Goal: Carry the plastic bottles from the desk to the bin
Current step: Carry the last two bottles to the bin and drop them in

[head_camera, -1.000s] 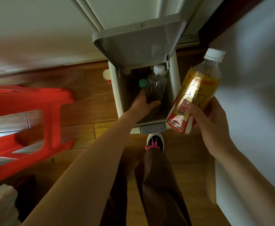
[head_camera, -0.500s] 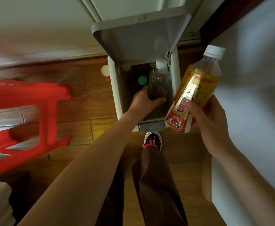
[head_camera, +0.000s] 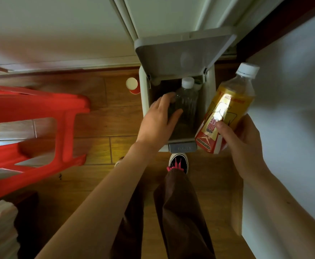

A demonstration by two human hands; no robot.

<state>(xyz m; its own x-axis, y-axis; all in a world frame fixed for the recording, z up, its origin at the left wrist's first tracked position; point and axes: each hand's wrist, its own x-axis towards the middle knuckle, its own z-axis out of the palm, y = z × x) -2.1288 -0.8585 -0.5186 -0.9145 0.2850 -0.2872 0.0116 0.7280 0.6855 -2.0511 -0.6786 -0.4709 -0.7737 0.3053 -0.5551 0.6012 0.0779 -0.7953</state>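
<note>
Reaching into bin: the left hand (head_camera: 159, 118) lay with fingers loosely spread against a clear ribbed plastic bottle (head_camera: 189, 101) standing inside the open grey plastic bin (head_camera: 144, 101).
Right hand (head_camera: 246, 144): fingers were clamped round a yellow-labelled, white-capped plastic bottle (head_camera: 229, 107) beside the bin.
Handling: it looked light, thin-walled and slick; best gripped mid-body.

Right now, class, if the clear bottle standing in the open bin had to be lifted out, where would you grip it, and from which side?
Probably the neck below its white cap, coming from above. The clear bottle stands cap-up in the narrow bin, whose walls and raised lid block its sides; the left hand crowds its left.
</note>
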